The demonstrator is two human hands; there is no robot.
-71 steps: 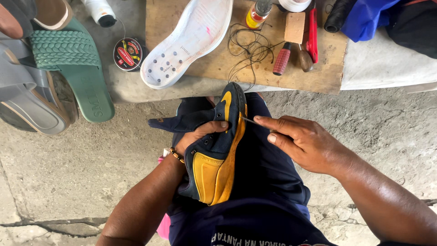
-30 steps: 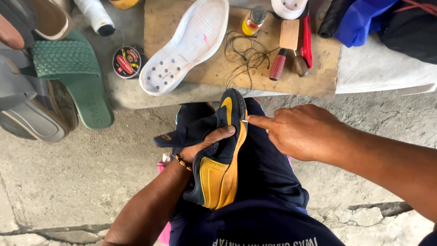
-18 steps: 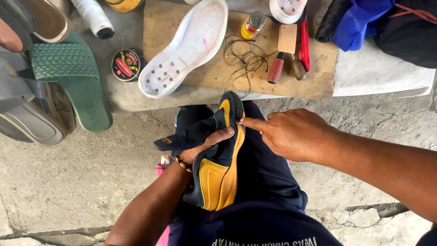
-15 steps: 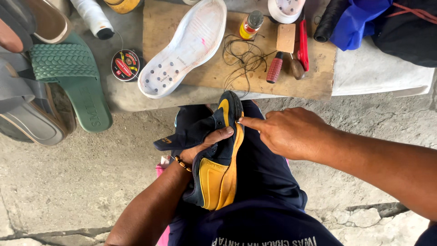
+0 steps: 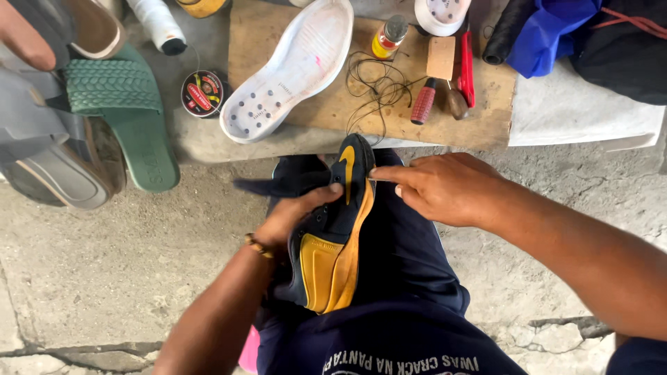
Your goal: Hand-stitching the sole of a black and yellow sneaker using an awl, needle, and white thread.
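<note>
In the middle of the frame the left hand (image 5: 295, 215) is clamped on a dark blue and yellow shoe (image 5: 333, 236) that rests on the lap – the thumb lies across its side. The right hand (image 5: 445, 187) has its fingers pinched together at the shoe's toe edge, on something too small to tell – above, a white sole (image 5: 292, 66) lies on the wooden counter (image 5: 486, 104)

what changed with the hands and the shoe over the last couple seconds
The right hand drew in from the shoe's side to its toe edge, fingertips now pinched at the sole seam, apparently on a thin needle. The left hand kept its grip on the navy and yellow shoe, upright on the lap. The white sole stayed put.
</note>
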